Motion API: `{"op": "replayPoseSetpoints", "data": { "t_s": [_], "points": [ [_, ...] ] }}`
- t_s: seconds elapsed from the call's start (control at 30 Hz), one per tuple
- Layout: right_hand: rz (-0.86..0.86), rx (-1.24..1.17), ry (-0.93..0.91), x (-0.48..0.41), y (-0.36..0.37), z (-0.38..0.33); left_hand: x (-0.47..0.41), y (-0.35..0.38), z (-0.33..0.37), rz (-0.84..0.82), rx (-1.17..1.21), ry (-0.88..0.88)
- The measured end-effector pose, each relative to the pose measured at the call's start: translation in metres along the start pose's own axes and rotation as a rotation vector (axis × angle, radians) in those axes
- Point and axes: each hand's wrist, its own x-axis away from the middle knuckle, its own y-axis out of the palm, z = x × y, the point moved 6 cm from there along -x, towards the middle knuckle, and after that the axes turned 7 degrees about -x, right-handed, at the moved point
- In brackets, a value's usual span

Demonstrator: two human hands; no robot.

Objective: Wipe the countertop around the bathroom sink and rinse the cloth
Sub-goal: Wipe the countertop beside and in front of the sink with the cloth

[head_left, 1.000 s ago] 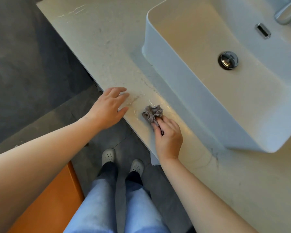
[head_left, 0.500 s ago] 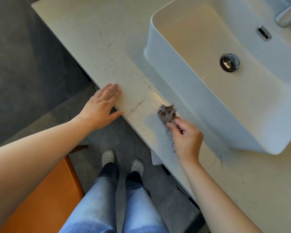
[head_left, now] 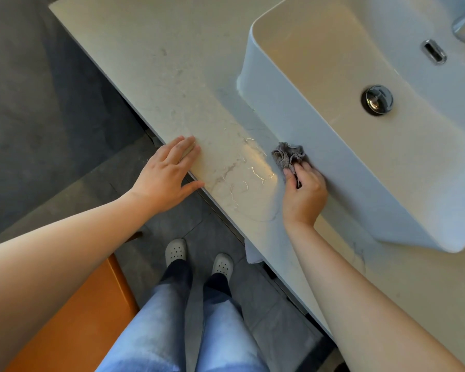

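Right hand [head_left: 304,191], fingers [head_left: 289,174] pinching bunched grey cloth [head_left: 289,155] on the tabletop [head_left: 151,57] against the sink [head_left: 333,157] wall. Left hand [head_left: 167,175] flat, fingers spread on the edge. Risk: small wad skipping wet streaks [head_left: 255,173], leaving smears.

The person is wearing light blue jeans [head_left: 172,326] that are getting darker near the feet, and pale clogs [head_left: 175,251] with little holes. Both arms are bare, with no sleeves.
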Motion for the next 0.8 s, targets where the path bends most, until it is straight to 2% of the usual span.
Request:
{"op": "replayPoseSetpoints", "data": {
  "t_s": [0.1, 0.27, 0.67, 0.73, 0.8],
  "points": [
    [-0.064, 0.030, -0.088, -0.008, 0.006, -0.007, 0.000, 0.001, 0.000, 0.003, -0.002, 0.000],
    [-0.052, 0.030, -0.075, -0.006, 0.010, -0.008, 0.000, 0.002, 0.001, 0.011, -0.013, 0.011],
    [-0.232, -0.079, -0.150, 0.096, 0.022, -0.060, -0.005, -0.007, -0.011, 0.003, -0.001, 0.103],
    [-0.288, -0.154, -0.134, 0.104, 0.020, -0.070, -0.007, -0.012, -0.015, 0.007, -0.003, 0.152],
    [-0.368, -0.294, -0.005, 0.106, 0.019, -0.073, -0.008, -0.015, -0.017, 0.000, 0.006, 0.183]
  ]
}}
